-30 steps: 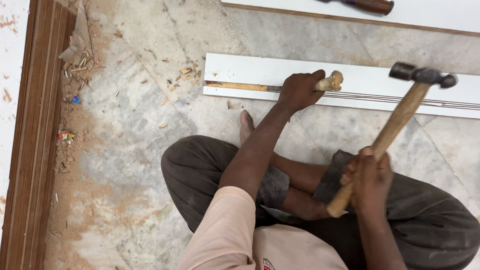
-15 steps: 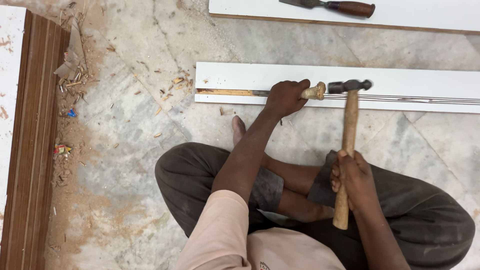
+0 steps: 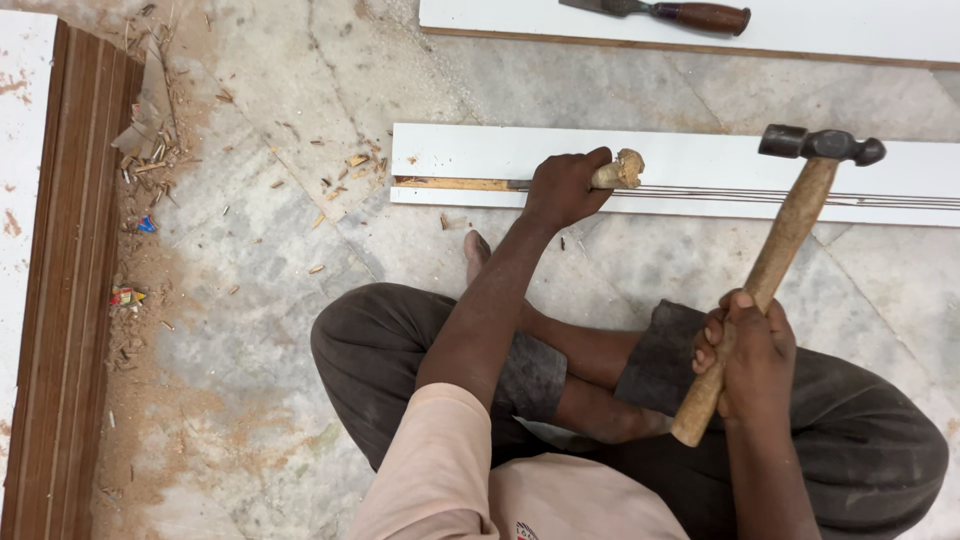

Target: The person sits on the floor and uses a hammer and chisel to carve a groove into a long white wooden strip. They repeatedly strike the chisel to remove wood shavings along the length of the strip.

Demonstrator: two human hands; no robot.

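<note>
Chisel (image 3: 600,177) on grooved board (image 3: 700,160) w/ left hand (image 3: 562,187); hammer (image 3: 775,265) to its right, second chisel (image 3: 665,13) behind.

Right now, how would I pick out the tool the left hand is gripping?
Find the long white board lying across the stone floor. The left hand holds a chisel flat in its groove. Unlike the dark-handled chisel on the farther board, its pale wooden butt is frayed.

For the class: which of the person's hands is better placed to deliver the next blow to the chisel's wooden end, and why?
The right hand. It grips the hammer, whose head is raised off to the side of the chisel handle. The left hand is wrapped around that chisel, holding it against the white board.
</note>
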